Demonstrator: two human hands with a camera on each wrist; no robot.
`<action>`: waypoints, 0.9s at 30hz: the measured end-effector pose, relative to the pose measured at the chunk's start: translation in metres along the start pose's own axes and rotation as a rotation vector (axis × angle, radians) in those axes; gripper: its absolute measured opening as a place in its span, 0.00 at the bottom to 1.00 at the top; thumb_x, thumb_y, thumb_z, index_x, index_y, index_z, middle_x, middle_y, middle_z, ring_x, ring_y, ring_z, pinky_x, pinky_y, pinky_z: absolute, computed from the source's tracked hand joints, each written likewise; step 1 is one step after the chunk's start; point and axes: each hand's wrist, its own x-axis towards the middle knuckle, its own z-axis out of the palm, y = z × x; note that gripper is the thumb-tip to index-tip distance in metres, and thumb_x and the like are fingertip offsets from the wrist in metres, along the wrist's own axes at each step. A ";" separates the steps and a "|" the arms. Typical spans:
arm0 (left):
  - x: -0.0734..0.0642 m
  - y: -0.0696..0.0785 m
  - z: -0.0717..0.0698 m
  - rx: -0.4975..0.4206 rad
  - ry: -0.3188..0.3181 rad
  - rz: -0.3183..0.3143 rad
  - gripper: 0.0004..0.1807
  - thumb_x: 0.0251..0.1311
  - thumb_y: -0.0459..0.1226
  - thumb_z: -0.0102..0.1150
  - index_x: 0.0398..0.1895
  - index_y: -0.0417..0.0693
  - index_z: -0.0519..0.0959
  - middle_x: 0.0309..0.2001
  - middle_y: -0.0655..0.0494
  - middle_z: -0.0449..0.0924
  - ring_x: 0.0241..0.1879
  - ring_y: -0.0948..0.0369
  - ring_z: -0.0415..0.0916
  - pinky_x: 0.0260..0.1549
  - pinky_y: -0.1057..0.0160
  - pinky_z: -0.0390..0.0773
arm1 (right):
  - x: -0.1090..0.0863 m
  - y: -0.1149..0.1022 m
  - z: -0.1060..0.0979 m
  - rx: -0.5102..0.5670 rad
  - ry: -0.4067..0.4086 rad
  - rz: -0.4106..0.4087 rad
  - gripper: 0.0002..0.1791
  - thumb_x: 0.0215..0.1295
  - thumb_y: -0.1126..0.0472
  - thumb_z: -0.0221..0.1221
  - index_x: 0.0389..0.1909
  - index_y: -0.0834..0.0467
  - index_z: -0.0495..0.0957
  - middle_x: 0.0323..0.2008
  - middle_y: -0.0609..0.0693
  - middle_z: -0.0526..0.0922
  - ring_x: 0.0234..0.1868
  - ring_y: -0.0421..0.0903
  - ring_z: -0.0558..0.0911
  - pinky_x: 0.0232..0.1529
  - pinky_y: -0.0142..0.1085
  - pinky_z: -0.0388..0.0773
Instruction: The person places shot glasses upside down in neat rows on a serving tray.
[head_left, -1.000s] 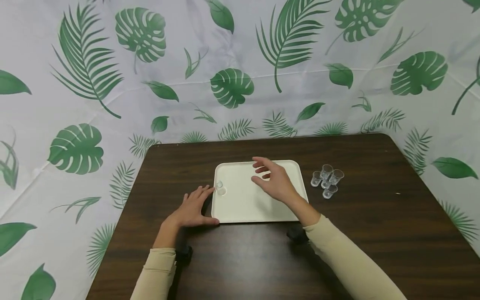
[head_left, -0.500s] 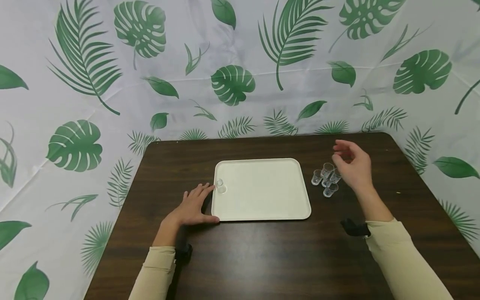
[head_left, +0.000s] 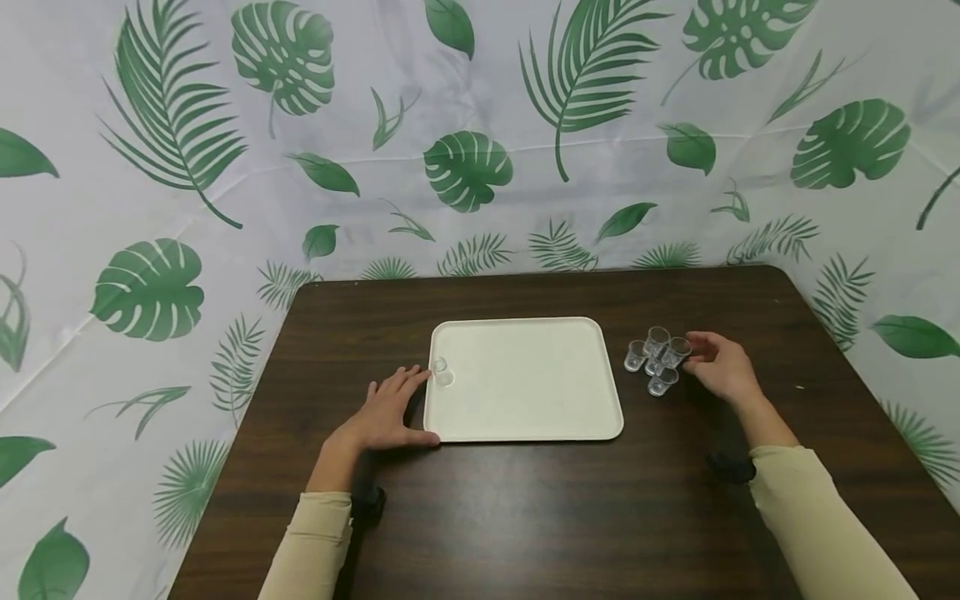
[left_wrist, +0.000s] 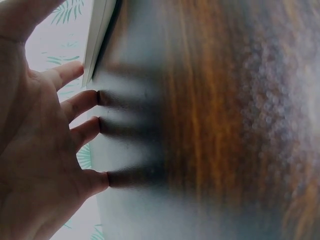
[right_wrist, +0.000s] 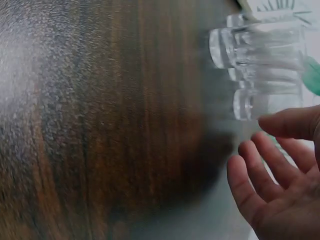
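A white rectangular tray [head_left: 532, 383] lies on the table. One clear shot glass [head_left: 441, 367] stands near its left edge. My left hand [head_left: 382, 415] is spread, fingertips resting on the table and at the tray's left side, thumb at its near left corner. To the right of the tray, several clear shot glasses [head_left: 663, 382] stand upright in a tight cluster. My right hand [head_left: 723, 367] is just right of them, thumb and fingertips right at the rightmost glass [head_left: 677, 351]. In the right wrist view, the thumb [right_wrist: 287, 123] comes close to the nearest glass, with the other fingers loosely bent.
The dark wood-grain table [head_left: 517, 517] reaches back to a white cloth backdrop [head_left: 390, 208] printed with green leaves. A small pale speck [head_left: 799, 387] lies on the table right of my right hand.
My right hand has moved from above the tray rightward past the glasses, then lowered to the cluster's right side. The left hand, tray and glasses have stayed in place.
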 end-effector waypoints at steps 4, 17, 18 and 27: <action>0.001 0.000 0.000 0.002 -0.003 0.004 0.60 0.45 0.65 0.69 0.78 0.55 0.52 0.76 0.43 0.49 0.74 0.41 0.43 0.62 0.27 0.40 | 0.000 0.004 0.004 -0.018 -0.046 0.014 0.28 0.60 0.66 0.66 0.60 0.71 0.71 0.52 0.71 0.78 0.48 0.63 0.79 0.38 0.34 0.73; 0.002 0.001 0.003 -0.010 0.004 0.009 0.60 0.45 0.66 0.68 0.78 0.54 0.53 0.76 0.43 0.49 0.75 0.41 0.42 0.62 0.27 0.39 | 0.002 0.021 0.011 0.027 -0.057 0.062 0.31 0.61 0.51 0.68 0.60 0.65 0.75 0.53 0.68 0.76 0.52 0.61 0.74 0.45 0.44 0.69; 0.002 0.001 0.003 -0.010 0.003 0.009 0.60 0.45 0.66 0.68 0.78 0.54 0.53 0.76 0.43 0.49 0.75 0.42 0.42 0.62 0.27 0.39 | 0.002 0.022 0.011 0.018 -0.053 0.056 0.31 0.61 0.51 0.68 0.60 0.64 0.75 0.53 0.68 0.76 0.52 0.61 0.74 0.44 0.44 0.69; 0.002 0.000 0.002 0.007 -0.011 -0.017 0.60 0.45 0.66 0.68 0.78 0.57 0.51 0.77 0.46 0.47 0.75 0.44 0.40 0.64 0.29 0.38 | 0.000 0.023 0.015 0.007 -0.011 -0.001 0.28 0.65 0.51 0.65 0.59 0.65 0.76 0.49 0.69 0.78 0.50 0.61 0.75 0.42 0.43 0.68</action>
